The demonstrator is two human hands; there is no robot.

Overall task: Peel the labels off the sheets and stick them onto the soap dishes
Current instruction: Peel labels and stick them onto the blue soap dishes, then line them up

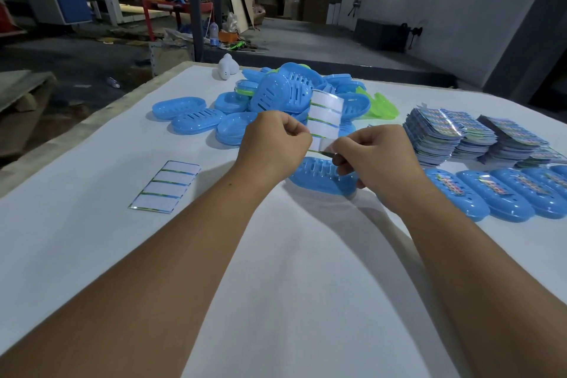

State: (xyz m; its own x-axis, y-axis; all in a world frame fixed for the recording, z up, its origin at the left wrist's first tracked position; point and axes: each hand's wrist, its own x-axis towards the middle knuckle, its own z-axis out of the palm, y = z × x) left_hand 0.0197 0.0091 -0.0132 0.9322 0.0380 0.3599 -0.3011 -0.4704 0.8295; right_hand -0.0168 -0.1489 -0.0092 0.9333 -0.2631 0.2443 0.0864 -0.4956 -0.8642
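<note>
Head view, forward and down, close over table (92,163).

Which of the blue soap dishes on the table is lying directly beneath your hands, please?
The lone blue soap dish lying slotted side up under both hands, unlabelled; the others sit in the far pile or the labelled row at right.

Dim hall, bright sharp tabletop (92,224), wide-angle edge bending.

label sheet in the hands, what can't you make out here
Head view only:
- Label being peeled: mostly hidden by the right hand; print unreadable.
- Held sheet: lower left corner covered by the left hand.
- Soap dish below: front hidden by both hands.
- Labelled dishes: row cut off by the right edge, count unknown.
</note>
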